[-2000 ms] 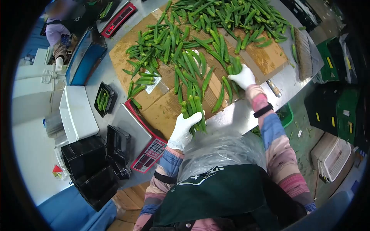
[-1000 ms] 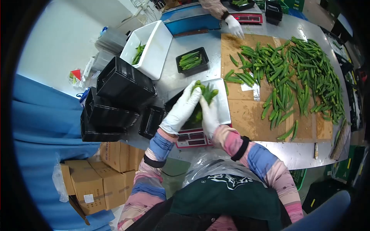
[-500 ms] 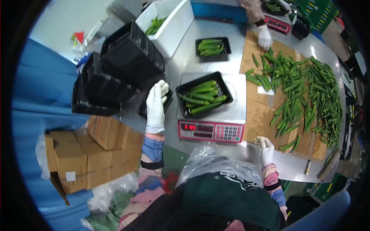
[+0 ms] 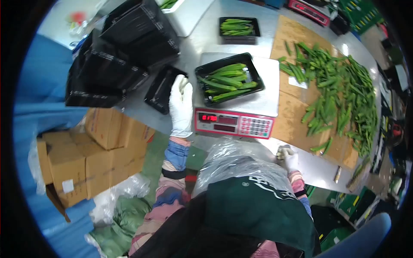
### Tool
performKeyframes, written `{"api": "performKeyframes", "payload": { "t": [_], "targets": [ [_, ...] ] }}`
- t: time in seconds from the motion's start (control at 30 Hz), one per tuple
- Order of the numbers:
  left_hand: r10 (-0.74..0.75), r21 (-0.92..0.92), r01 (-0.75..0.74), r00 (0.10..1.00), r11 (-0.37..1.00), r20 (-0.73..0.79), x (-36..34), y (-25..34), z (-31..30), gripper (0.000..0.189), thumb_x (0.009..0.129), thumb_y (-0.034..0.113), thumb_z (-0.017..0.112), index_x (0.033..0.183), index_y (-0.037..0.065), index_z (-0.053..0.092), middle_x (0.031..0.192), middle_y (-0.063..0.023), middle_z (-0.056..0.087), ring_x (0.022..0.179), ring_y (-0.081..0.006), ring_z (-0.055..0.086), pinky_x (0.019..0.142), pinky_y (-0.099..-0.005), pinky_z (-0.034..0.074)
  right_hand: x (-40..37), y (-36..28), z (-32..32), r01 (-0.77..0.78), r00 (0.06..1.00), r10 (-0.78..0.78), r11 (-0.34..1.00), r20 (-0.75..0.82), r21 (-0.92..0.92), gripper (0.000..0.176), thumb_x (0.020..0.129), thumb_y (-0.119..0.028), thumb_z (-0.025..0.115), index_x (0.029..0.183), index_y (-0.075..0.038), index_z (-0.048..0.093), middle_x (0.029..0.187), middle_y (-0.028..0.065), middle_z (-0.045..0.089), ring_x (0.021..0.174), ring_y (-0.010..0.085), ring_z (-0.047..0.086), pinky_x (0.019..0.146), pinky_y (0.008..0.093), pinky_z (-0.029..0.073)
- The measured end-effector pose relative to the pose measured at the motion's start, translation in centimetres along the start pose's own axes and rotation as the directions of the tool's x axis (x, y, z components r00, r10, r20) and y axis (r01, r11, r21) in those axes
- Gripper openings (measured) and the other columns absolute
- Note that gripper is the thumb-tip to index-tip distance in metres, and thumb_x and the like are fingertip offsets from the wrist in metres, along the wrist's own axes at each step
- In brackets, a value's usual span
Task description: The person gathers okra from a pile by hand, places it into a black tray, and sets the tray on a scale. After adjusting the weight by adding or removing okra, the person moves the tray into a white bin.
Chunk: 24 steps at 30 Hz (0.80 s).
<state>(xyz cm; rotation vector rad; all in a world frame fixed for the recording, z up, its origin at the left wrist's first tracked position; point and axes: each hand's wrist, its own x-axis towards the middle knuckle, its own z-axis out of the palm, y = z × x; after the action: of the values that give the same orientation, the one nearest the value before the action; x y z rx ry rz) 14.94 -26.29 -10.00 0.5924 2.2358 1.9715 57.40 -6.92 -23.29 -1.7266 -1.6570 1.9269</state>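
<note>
A black tray of okra rests at a slant on the digital scale, whose red display is lit. My left hand, in a white glove, is just left of that tray, with its fingers together near the tray's edge; whether anything is in them is hidden. Beside it on the left lies an empty black tray. At the table's front edge, right of the scale's keypad, is my gloved right hand, its fingers curled. Nothing shows clearly in it.
Loose okra lies heaped on cardboard at the right. A second okra tray sits behind the scale. Stacked black trays stand back left, beside a white box. Cartons are at lower left.
The view has shifted, so the table sits higher. My left hand is nearer the tray on the scale, and my right fingers have curled in. The other person's gloved hand is out of view.
</note>
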Motion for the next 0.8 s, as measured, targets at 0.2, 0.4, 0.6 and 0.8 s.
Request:
{"api": "performKeyframes", "payload": {
  "t": [0.2, 0.4, 0.6, 0.8],
  "targets": [
    [0.245, 0.522, -0.314, 0.949, 0.793, 0.198, -1.4, 1.1, 5.4, 0.053, 0.098, 0.018, 0.064, 0.147, 0.003, 0.049, 0.154, -0.0283, 0.039, 0.142, -0.0411, 0.04, 0.12, -0.0429, 0.028, -0.2, 0.8, 0.3, -0.002, 0.999, -0.002, 0.996, 0.037, 0.089, 0.025, 0.103, -0.019, 0.057, 0.107, 0.001, 0.072, 0.089, 0.0073, 0.073, 0.075, 0.0139, 0.068, 0.073, 0.0279, 0.056],
    [0.242, 0.569, -0.408, 0.906, 0.714, 0.347, -2.0, 2.0, 7.6, 0.053, 0.094, 0.02, 0.07, 0.145, 0.012, 0.055, 0.158, -0.0241, 0.036, 0.147, -0.0363, 0.032, 0.122, -0.0422, 0.022, -2.3, -2.9, -3.7, -0.037, 0.991, 0.034, 0.999, -0.127, -0.024, 0.027, 0.099, -0.022, 0.057, 0.105, -0.002, 0.073, 0.084, 0.0052, 0.074, 0.071, 0.013, 0.067, 0.069, 0.0279, 0.054],
    [0.11, 0.645, -0.421, 0.879, 0.638, 0.465, -2.2, 3.1, 9.3, 0.053, 0.094, 0.032, 0.068, 0.143, 0.015, 0.057, 0.161, -0.026, 0.028, 0.15, -0.0416, 0.022, 0.121, -0.0465, 0.023, 0.4, -1.2, -10.5, -0.083, 0.732, 0.116, 0.993, -0.672, 0.081, 0.041, 0.085, -0.045, 0.077, 0.081, -0.004, 0.072, 0.07, 0.0046, 0.07, 0.055, 0.0123, 0.062, 0.053, 0.0285, 0.05],
    [0.257, 0.59, -0.44, 0.893, 0.677, 0.37, -3.5, 5.4, 9.9, 0.072, 0.093, 0.022, 0.07, 0.156, 0.013, 0.037, 0.152, -0.0249, 0.041, 0.141, -0.0392, 0.037, 0.117, -0.0455, 0.03, 5.4, 0.9, -13.5, -0.244, 0.805, 0.084, 0.949, -0.587, -0.2, 0.03, 0.084, -0.028, 0.073, 0.09, 0.001, 0.071, 0.076, 0.0084, 0.073, 0.058, 0.0189, 0.07, 0.052, 0.0332, 0.053]
  ]
}}
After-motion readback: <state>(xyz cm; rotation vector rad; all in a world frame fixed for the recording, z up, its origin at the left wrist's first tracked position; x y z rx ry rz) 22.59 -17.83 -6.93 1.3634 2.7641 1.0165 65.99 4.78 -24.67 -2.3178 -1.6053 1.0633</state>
